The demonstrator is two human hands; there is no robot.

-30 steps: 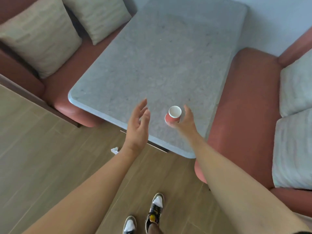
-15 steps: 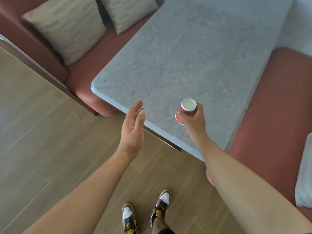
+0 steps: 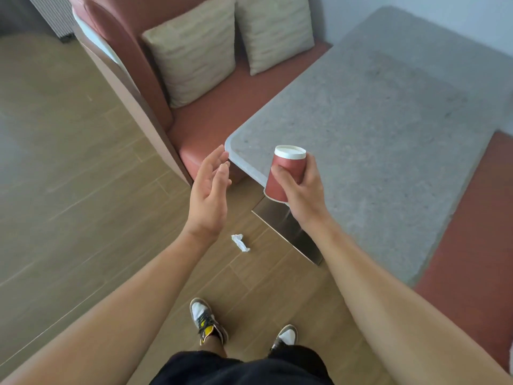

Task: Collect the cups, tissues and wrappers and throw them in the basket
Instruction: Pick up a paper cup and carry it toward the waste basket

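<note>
**Right hand**: the grip is clamped on the red paper cup. The thumb lies across the near side and the fingers wrap round the far side. The cup is held roughly upright, narrow white end uppermost and wider end down. It rests on nothing and is held in the air in front of the near left corner of the table.

**Left hand**: just left of the grip, apart from the cup and touching nothing. The fingers are straight and close together, the palm turned toward the cup. Its own grip stands apart and holds nothing.

**Tissue**: white and crumpled, lying on the wooden floor. It is below the grip and slightly to its left, between the two forearms as seen, near the metal table base. Neither hand touches it.

**Table:** the grey speckled top stretches beyond the grip and to its right.

**Seating:** a red bench stands beyond and left of the grip, its seat end just beside the table corner. Two beige cushions lean side by side against its back. A second red seat lies well to the right of the grip, along the table's far long edge.

**Person:** standing, in black shorts, with both shoes on the floor well below the grip.
</note>
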